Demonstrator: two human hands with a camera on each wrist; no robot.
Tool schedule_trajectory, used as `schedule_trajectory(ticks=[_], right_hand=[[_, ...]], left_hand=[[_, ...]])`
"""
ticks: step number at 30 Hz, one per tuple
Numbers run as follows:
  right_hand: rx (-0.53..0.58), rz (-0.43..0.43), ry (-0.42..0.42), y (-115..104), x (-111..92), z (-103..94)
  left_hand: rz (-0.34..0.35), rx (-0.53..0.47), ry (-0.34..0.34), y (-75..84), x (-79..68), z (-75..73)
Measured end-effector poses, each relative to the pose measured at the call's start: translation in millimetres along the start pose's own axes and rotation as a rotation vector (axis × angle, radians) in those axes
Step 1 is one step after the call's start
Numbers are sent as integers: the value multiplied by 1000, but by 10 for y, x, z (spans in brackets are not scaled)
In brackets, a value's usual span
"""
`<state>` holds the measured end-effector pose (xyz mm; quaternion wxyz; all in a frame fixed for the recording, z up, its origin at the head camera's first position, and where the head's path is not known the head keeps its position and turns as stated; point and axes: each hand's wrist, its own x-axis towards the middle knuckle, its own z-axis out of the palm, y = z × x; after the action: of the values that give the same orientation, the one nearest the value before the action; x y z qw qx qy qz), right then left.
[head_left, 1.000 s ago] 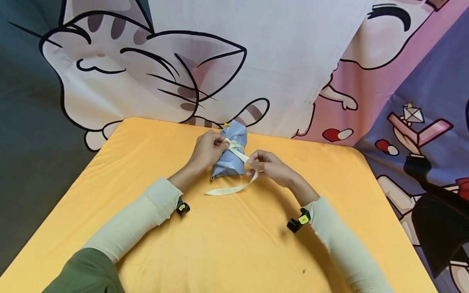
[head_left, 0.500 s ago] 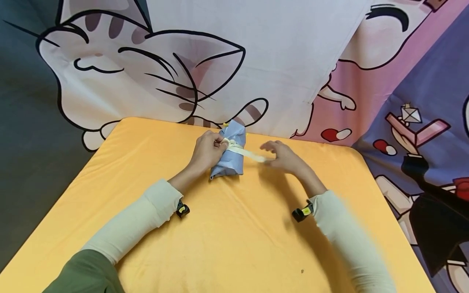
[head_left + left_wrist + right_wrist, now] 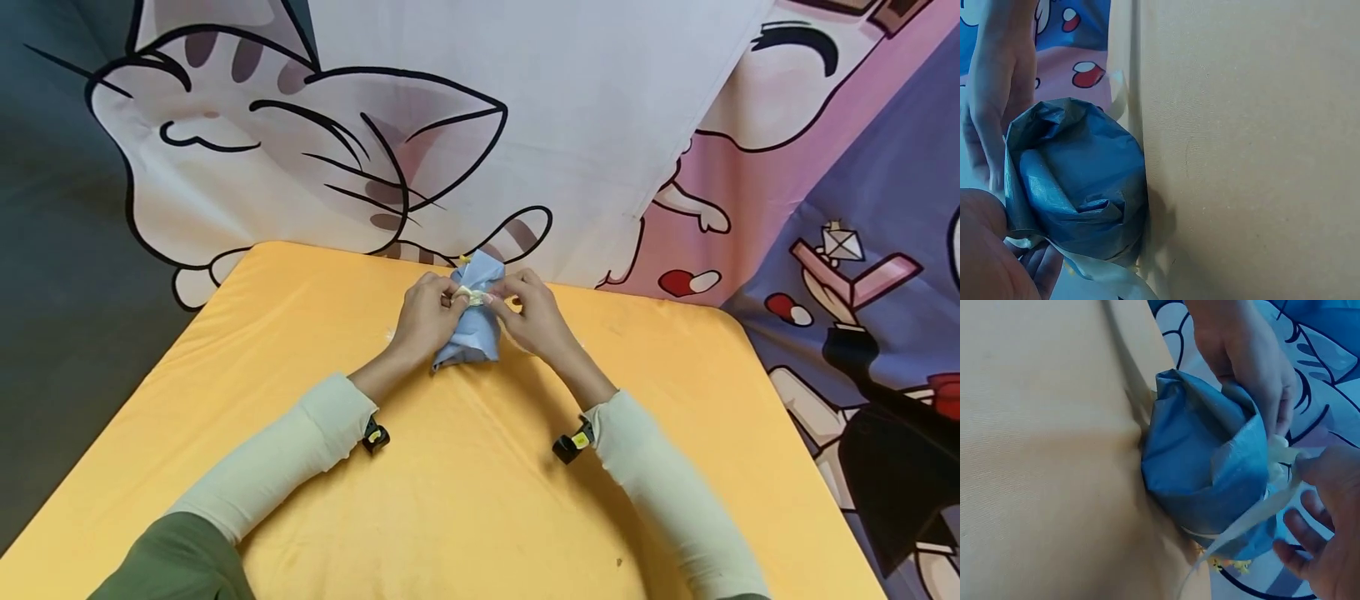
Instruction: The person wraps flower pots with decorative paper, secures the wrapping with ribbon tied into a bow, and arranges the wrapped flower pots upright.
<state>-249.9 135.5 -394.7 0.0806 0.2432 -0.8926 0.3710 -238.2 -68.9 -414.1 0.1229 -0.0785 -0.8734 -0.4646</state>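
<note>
A blue wrapped bundle (image 3: pixel 474 333) lies near the table's far edge, its folded end toward me and pale ribbon (image 3: pixel 472 296) tied round its middle. From the left, my left hand (image 3: pixel 429 312) pinches the ribbon at the knot with thumb and forefinger. My right hand (image 3: pixel 534 317) pinches the ribbon just right of the knot. In the right wrist view, a loose ribbon tail (image 3: pixel 1244 522) runs down from the right thumb across the bundle (image 3: pixel 1200 450). The left wrist view shows ribbon passing under the bundle (image 3: pixel 1085 169); the knot is mostly hidden there.
A yellow cloth (image 3: pixel 450 500) covers the table. Behind its far edge hangs a printed cat backdrop (image 3: pixel 585 125), and a purple printed one (image 3: pixel 862 208) is at the right. Small yellow bits (image 3: pixel 1229 565) show at the bundle's far end.
The right hand pulled the ribbon tail out to the right, then came back left and up to the knot. The left hand stayed at the knot, and the bundle hardly moved.
</note>
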Motion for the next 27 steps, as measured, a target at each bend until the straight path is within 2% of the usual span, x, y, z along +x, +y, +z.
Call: schedule_trajectory(ticks=[6, 10, 13, 17, 23, 27], right_hand=[[-1, 93, 52, -55, 87, 176], [29, 168, 114, -90, 113, 228], [50, 197, 129, -109, 137, 247], [32, 174, 113, -111, 186, 273], [-148, 68, 95, -61, 216, 369], [-203, 10, 126, -70, 215, 389]], left_hand=[[-1, -13, 3, -7, -15, 12], [21, -29, 13, -17, -32, 18], [52, -41, 23, -26, -38, 17], [88, -47, 27, -48, -41, 18], [113, -2, 24, -60, -56, 14], [110, 51, 27, -49, -78, 11]])
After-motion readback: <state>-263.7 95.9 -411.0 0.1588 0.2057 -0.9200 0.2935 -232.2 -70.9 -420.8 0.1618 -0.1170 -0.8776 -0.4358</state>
